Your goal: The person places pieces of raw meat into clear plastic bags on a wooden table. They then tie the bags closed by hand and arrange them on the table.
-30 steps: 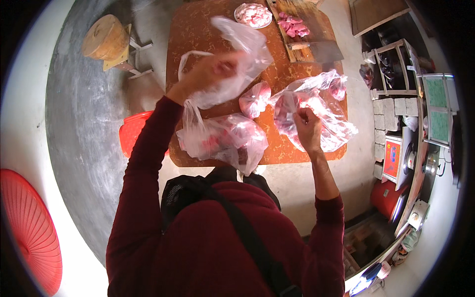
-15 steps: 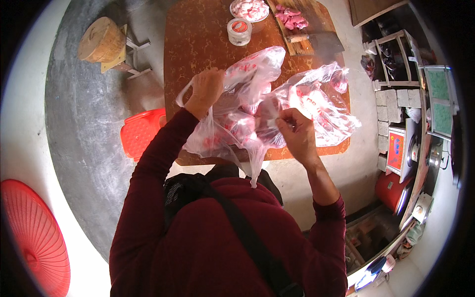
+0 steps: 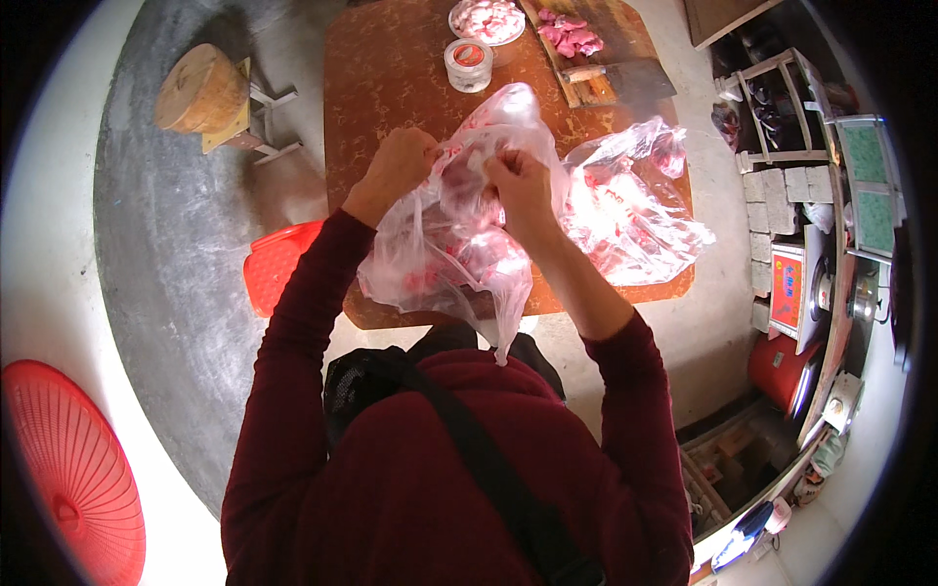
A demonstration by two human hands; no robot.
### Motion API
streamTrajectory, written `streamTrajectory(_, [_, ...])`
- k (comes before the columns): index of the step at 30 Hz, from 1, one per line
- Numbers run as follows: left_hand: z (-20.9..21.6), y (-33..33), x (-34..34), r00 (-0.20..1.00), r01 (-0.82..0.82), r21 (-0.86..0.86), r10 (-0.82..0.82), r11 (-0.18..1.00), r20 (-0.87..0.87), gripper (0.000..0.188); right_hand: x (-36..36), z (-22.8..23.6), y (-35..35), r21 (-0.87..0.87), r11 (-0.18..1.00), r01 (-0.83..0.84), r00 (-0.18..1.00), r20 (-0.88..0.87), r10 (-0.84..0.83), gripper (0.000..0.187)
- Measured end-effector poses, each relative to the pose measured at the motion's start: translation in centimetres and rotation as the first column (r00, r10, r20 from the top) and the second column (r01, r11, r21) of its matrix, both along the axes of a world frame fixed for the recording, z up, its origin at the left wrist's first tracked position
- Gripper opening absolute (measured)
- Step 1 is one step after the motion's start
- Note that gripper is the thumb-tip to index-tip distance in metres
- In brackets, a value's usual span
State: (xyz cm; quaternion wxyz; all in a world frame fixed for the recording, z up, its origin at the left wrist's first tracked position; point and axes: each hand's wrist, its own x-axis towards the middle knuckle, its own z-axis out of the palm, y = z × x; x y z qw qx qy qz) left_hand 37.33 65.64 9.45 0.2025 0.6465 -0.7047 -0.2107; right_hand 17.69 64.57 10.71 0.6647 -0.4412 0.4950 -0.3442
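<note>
In front of me on the brown table lies a translucent plastic bag (image 3: 454, 259) with red print and pinkish meat showing through. My left hand (image 3: 399, 168) is closed on the upper left edge of this bag. Close by, my right hand (image 3: 523, 190) pinches the film near its top, fingers together. A corner of the bag hangs over the table's near edge. To the right rests a second plastic bag (image 3: 635, 220), bright with glare, also with reddish contents; neither hand touches it.
Toward the back of the table (image 3: 376, 73) stand a white bowl (image 3: 487, 21) of pale pink pieces and a lidded tub (image 3: 468, 66). A cleaver (image 3: 630, 80) lies across a cutting board (image 3: 584, 93) with meat (image 3: 570, 35). A red stool (image 3: 278, 266) stands at the left.
My right hand has moved left and away from me, from between the bags to the left bag's top. My left hand has shifted slightly; the left bag's upper part has moved left.
</note>
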Motion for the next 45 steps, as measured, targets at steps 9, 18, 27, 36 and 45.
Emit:
streamTrajectory(9, [-1.9,1.0,0.7,0.965,-0.165,0.180,0.196,0.970,-0.172,0.021,-0.6,-6.9,-3.3,-0.299,0.906,-0.300,0.898,-0.410,0.163,0.023])
streamTrajectory(18, [1.2,4.3,-0.1,0.864,-0.288,-0.472,0.438,0.834,0.248,0.042,-2.6,-8.6,-0.2,-0.364,0.807,-0.466,0.607,-0.795,-0.009,0.041])
streamTrajectory(27, [-2.5,9.2,3.6,0.734,-0.195,0.320,0.355,0.927,-0.579,0.029,-4.3,-6.4,-1.5,-0.541,0.718,-0.437,0.790,-0.613,0.020,0.011])
streamTrajectory(36, [2.5,10.8,1.9,0.588,-0.354,0.299,0.459,0.886,-0.665,0.021,-1.6,7.1,-0.7,-0.322,0.927,-0.190,0.953,-0.287,0.096,0.012])
streamTrajectory(45, [4.1,10.5,-1.5,0.392,-0.346,0.332,0.457,0.877,-0.798,0.030,6.8,-2.3,0.0,-0.537,0.841,-0.057,0.979,-0.196,-0.058,0.012])
